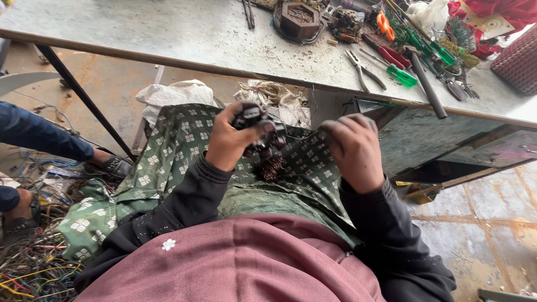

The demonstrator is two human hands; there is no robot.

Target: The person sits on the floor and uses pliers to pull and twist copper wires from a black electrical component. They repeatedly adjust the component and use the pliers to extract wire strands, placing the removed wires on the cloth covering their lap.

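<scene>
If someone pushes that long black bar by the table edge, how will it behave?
The bar looks round, so it would probably roll. It looks rigid and fairly heavy, likely metal. Its end reaches the table edge, so a push could drop it.

Both hands (291, 142) raised, fingers curled, close together

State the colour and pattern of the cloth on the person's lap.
Green cloth with white flower-like motifs, in the head view.

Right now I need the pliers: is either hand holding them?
No, the pliers lie on the table; the left hand grips a dark part.
</scene>
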